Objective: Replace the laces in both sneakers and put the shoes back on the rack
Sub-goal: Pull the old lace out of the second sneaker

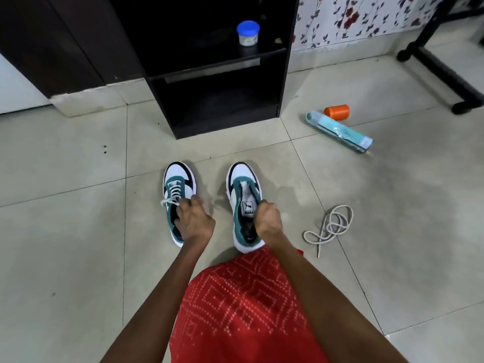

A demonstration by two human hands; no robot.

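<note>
Two white, teal and black sneakers stand side by side on the tiled floor, toes pointing away from me. The left sneaker [178,184] is laced with a white lace tied in a bow. My left hand [192,221] grips its collar by the opening. The right sneaker [242,189] has no lace and its tongue shows bare. My right hand [265,218] grips that shoe's collar on the right side. A loose white lace [331,226] lies coiled on the floor to the right of the shoes.
A black open rack [217,74] stands just beyond the shoes, with a blue-lidded white jar [248,32] on its shelf. An orange spool [337,111] and a teal packet [340,132] lie to the right. A black frame leg [445,74] crosses the far right. Red patterned cloth [243,310] covers my lap.
</note>
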